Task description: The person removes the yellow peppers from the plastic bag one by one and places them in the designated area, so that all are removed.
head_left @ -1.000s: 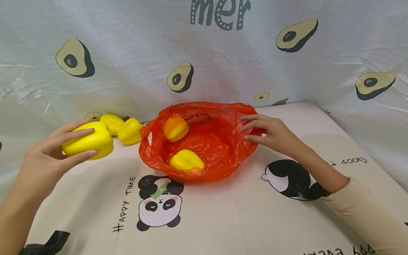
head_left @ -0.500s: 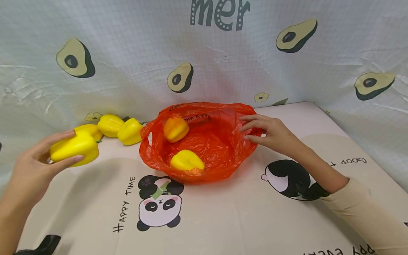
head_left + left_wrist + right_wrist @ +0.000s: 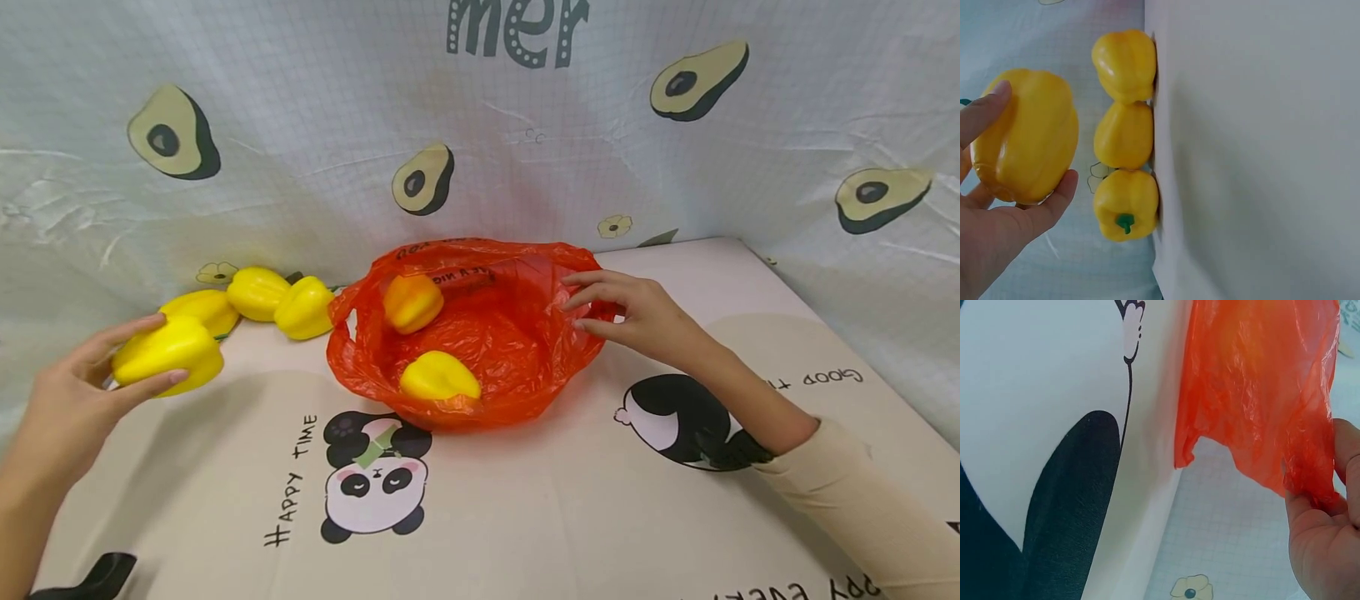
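Observation:
My left hand [image 3: 71,404] grips a yellow bell pepper [image 3: 171,357] above the left side of the table, thumb on the near side and fingers around the far side. A red plastic bag [image 3: 517,400] lies open-mouthed in the middle, with one pepper [image 3: 414,304] at its back left and another pepper [image 3: 440,377] near its front. My right hand [image 3: 637,317] holds the bag's right edge; in the right wrist view the bag's red film [image 3: 1254,406] is pinched between thumb and fingers. Three more yellow peppers [image 3: 1125,203] stand in a row, beyond the held one.
The row of peppers sits against the white wall sheet [image 3: 300,100] printed with avocados. A tablecloth [image 3: 525,517] with panda prints covers the table, whose right edge runs diagonally. A black object [image 3: 97,579], partly cut off, shows at the lower left.
My left hand has moved left and slightly down with the bell pepper, uncovering another pepper behind it. The right hand and the bag have stayed in place.

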{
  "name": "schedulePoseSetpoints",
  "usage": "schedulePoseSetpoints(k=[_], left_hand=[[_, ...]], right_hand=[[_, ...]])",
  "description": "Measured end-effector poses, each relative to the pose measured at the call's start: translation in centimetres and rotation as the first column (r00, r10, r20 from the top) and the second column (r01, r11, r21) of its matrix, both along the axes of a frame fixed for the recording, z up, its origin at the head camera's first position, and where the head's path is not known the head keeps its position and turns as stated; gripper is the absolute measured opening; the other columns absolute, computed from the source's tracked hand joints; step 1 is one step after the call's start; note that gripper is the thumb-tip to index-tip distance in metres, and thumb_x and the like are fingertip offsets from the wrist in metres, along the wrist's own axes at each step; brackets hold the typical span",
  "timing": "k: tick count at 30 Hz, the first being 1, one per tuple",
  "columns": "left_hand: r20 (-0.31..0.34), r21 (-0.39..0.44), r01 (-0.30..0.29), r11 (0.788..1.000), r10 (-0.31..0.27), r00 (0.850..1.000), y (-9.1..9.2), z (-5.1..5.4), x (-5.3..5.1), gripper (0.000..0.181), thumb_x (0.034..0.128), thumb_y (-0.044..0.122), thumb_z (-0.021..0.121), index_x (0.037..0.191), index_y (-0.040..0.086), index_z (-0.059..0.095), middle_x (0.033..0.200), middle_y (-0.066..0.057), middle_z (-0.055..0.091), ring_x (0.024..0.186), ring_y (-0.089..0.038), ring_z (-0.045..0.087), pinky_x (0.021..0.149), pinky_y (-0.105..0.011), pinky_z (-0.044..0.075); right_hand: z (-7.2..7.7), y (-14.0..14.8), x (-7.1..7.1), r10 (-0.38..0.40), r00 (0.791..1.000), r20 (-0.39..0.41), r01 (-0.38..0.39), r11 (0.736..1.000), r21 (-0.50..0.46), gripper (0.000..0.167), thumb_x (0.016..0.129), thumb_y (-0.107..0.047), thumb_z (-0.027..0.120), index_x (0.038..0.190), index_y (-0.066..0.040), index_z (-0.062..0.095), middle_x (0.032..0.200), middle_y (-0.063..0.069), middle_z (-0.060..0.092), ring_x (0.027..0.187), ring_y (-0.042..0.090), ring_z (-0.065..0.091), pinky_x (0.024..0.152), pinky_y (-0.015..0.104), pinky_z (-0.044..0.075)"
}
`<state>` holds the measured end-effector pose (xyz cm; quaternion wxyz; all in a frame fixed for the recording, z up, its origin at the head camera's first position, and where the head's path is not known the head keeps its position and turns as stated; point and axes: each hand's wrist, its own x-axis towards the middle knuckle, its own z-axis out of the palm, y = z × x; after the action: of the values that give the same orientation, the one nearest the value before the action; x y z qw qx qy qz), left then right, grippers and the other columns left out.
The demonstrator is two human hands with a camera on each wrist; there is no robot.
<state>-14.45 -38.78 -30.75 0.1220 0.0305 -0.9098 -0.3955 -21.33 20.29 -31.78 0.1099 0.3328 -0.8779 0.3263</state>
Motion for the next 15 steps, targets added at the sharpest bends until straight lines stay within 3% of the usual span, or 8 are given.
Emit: schedulePoseSetpoints(k=[5, 11, 15], left_hand=[[0.03, -0.031, -0.033, 0.999, 0.034, 0.999, -0.44, -0.21, -0.03, 0.069, 0.0933, 0.028, 0.076, 0.153, 0.04, 0.044, 0.162, 0.02, 0.027, 0.154, -0.033, 0.017, 0.08, 0.004, 0.032], [0.017, -0.039, -0.026, 0.999, 0.026, 1.0, -0.68, -0.63, -0.32, 0.068, 0.0928, 0.025, 0.077, 0.152, 0.036, 0.047, 0.16, 0.021, 0.031, 0.154, -0.017, 0.018, 0.087, 0.005, 0.031], [0.016, -0.064, -0.033, 0.997, 0.034, 0.999, -0.82, -1.0, -0.46, 0.067, 0.0943, 0.023, 0.075, 0.153, 0.034, 0.046, 0.161, 0.02, 0.031, 0.156, -0.022, 0.013, 0.097, 0.004, 0.027]], right_hand=[[-0.11, -0.14, -0.17, 0.003, 1.0, -0.003, -0.003, 1.0, 0.009, 0.032, 0.087, -0.003, 0.079, 0.116, -0.015, 0.076, 0.138, 0.005, 0.063, 0.131, 0.027, 0.055, 0.087, 0.011, 0.05], [-0.04, -0.22, -0.09, -0.01, 1.0, 0.001, 0.01, 1.0, 0.021, 0.032, 0.087, -0.004, 0.079, 0.116, -0.015, 0.076, 0.138, 0.005, 0.063, 0.131, 0.027, 0.055, 0.088, 0.027, 0.058], [0.01, -0.26, -0.13, -0.008, 1.0, -0.004, 0.008, 1.0, 0.023, 0.031, 0.087, -0.004, 0.079, 0.116, -0.014, 0.076, 0.138, 0.005, 0.063, 0.132, 0.028, 0.054, 0.087, 0.025, 0.057]])
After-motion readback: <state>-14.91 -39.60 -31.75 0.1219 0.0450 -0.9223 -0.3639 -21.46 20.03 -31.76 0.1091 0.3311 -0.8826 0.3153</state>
